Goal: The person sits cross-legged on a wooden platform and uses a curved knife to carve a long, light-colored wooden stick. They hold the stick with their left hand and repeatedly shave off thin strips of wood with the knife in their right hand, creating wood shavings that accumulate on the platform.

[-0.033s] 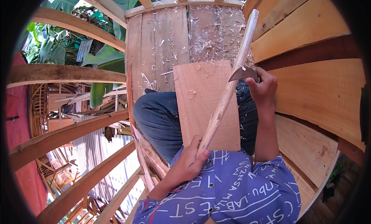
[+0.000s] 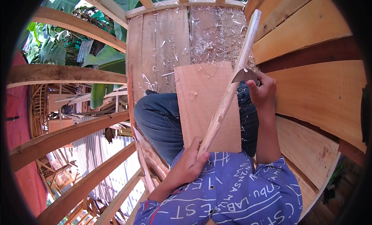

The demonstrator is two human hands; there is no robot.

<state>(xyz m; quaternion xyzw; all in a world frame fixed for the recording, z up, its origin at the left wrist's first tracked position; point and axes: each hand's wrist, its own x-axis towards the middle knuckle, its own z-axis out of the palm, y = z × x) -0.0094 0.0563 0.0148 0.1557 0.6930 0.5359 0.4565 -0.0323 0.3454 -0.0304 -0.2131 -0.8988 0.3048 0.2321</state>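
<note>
Diagonally, a pale stick (image 2: 223, 108) is crossing above a board (image 2: 199, 108); the left hand (image 2: 191, 162) is gripping its lower end, the right hand (image 2: 264, 88), well apart, is holding a curved knife (image 2: 243, 75) against it. White lettering (image 2: 242, 203) is covering the purple shirt (image 2: 232, 215).

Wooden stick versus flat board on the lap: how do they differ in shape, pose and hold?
The wooden stick is long and narrow; the flat board is broad and nearly rectangular. The stick slants over the board and beyond its far edge, while the board lies across the legs. The left hand grips the stick's near end; neither hand grips the board. Both are bare, light-toned wood.
</note>
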